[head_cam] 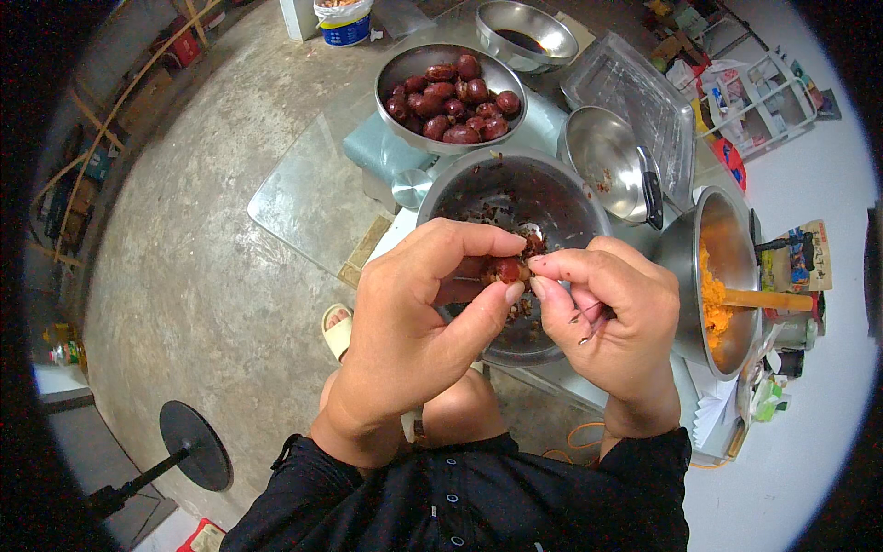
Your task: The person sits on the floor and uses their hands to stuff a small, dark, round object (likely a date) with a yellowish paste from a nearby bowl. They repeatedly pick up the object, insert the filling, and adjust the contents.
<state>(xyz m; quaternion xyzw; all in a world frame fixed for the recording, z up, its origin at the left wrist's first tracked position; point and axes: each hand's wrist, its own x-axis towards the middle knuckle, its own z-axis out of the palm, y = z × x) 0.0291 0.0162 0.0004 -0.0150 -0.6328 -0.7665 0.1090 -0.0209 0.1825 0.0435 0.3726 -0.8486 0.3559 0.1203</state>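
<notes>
Between my hands is a small reddish-brown round root or fruit (pixel 507 270), its skin partly off. My left hand (pixel 434 310) grips it with thumb and fingers. The thumb and forefinger of my right hand (pixel 607 297) pinch its right end, and dark peel bits cling to that palm. Both hands are above a large grey metal basin (pixel 448 176) with scattered brown peel scraps (pixel 521 314) inside. Beyond it, a steel bowl (pixel 386 114) holds several glossy dark-red pieces of the same sort (pixel 439 92).
Right of the basin stand a steel bowl (pixel 600 145) with a black-handled knife (pixel 650 190) on its rim and a pot (pixel 679 269) of orange mash (pixel 714 303) with a wooden stick (pixel 772 301). Farther back are a bowl of dark liquid (pixel 497 38) and a clear plastic tray (pixel 631 90).
</notes>
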